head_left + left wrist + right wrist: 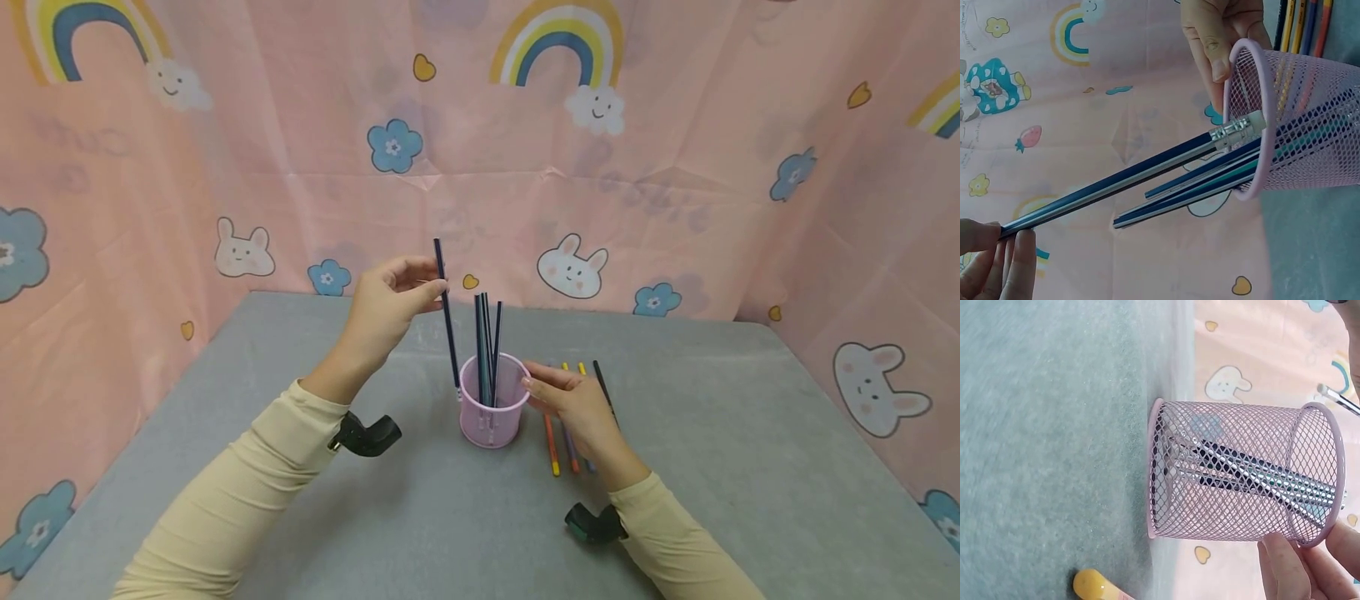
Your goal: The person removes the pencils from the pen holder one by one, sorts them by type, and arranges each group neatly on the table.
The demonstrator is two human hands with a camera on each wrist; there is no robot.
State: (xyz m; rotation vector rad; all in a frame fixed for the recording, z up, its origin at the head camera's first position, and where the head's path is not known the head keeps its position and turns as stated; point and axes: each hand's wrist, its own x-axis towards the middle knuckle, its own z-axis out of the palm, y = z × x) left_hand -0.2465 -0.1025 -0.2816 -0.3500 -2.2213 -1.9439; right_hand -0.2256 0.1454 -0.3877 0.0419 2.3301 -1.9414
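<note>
One striped pencil [450, 333]: long axis steep, eraser end down, just beside the left rim of the pink mesh cup [512, 422].
Left hand [382, 304]: thumb and fingertips pinch the pencil's upper part.
Pink mesh cup: upright on the gray table [720, 492], between the hands, other striped pencils [482, 342] standing inside.
Right hand [582, 410]: fingers hold the cup's right rim.

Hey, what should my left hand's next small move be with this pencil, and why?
Probably lift the striped pencil slightly and shift it rightward over the opening of the mesh cup. Its eraser end points down just outside the rim, while similar pencils stand inside and your right hand holds the cup.
</note>
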